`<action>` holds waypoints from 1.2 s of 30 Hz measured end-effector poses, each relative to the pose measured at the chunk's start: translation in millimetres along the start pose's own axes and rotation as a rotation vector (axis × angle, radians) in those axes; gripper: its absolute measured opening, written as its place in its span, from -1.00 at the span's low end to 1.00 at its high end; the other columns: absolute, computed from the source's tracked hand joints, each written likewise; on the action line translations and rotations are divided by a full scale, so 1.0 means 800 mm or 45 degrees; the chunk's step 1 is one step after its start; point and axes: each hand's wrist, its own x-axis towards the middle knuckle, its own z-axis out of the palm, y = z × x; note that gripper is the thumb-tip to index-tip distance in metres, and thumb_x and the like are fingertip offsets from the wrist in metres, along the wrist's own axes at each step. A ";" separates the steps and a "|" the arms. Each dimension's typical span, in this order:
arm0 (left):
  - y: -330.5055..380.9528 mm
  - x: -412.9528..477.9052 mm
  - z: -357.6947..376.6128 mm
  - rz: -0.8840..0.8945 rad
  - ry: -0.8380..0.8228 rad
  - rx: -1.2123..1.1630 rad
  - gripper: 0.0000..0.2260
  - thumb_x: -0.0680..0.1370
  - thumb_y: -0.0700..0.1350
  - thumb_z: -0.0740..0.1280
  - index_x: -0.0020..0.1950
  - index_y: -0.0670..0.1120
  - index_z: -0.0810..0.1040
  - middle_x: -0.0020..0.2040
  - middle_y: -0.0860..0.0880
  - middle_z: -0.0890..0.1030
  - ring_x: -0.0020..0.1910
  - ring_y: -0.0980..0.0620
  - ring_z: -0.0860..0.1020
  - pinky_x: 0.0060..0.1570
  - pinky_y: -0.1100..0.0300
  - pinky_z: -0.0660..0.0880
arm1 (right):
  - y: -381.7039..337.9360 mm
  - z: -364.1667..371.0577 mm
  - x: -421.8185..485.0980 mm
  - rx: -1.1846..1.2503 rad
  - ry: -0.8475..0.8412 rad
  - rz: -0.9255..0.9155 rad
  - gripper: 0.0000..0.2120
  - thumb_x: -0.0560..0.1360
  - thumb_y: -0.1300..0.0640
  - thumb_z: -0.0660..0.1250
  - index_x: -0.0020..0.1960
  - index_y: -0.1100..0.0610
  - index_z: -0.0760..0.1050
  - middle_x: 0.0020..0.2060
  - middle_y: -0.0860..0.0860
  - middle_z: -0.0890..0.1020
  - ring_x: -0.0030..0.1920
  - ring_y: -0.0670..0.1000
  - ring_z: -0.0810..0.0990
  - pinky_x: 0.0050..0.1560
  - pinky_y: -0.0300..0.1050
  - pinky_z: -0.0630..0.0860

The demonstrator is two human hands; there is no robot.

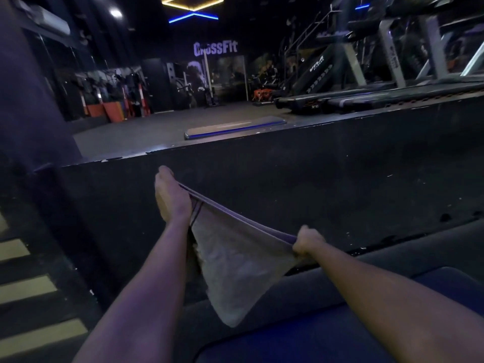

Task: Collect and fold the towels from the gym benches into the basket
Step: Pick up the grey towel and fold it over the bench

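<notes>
Towel (235, 268) held in the air above the near counter (327, 336), top edge stretched taut. Left hand (171, 197) and right hand (307, 243) each clenched on a corner. Light, limp cloth; best gripped at corners. No basket visible.

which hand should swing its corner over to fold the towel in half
Probably the left. The left hand holds its corner of the towel stretched farther out, over the dark floor, while the right hand grips nearer the body, just above the blue bench, a steady anchor.
</notes>
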 end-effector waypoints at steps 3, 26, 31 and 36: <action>-0.024 -0.016 -0.008 -0.085 -0.021 0.094 -0.71 0.45 -0.44 0.17 0.06 -0.13 0.40 0.04 -0.17 0.50 -0.05 -0.20 0.54 -0.10 -0.04 0.49 | -0.004 -0.023 -0.002 0.212 0.324 0.191 -0.54 0.44 0.09 0.45 0.27 0.18 0.39 0.16 0.16 0.57 0.12 0.16 0.60 -0.01 -0.03 0.57; -0.071 -0.063 0.016 -0.472 -0.435 0.217 -0.81 0.50 -0.30 0.22 -0.20 -0.07 0.54 -0.15 -0.07 0.57 -0.15 -0.10 0.57 -0.18 0.00 0.62 | -0.001 -0.045 0.025 0.633 0.644 0.569 -0.74 0.56 0.29 0.18 0.07 0.35 0.62 0.00 0.21 0.66 0.02 0.22 0.65 -0.11 -0.03 0.53; -0.068 -0.055 0.021 -0.253 -0.268 0.115 -0.78 0.47 -0.38 0.17 -0.21 -0.07 0.44 -0.13 -0.05 0.47 -0.17 -0.07 0.49 -0.25 -0.04 0.57 | -0.015 -0.061 0.026 0.281 0.718 0.298 -0.78 0.57 0.18 0.25 0.13 0.22 0.59 0.17 0.15 0.49 0.21 0.20 0.41 0.03 0.05 0.46; -0.080 -0.044 0.024 -0.261 -0.274 0.061 -0.75 0.49 -0.37 0.14 -0.22 -0.06 0.45 -0.12 -0.03 0.47 -0.19 -0.03 0.50 -0.24 0.00 0.56 | -0.012 -0.063 0.042 0.297 0.707 0.131 -0.89 0.46 0.22 0.38 -0.18 0.02 0.55 -0.08 0.02 0.59 0.10 0.09 0.42 0.09 0.08 0.30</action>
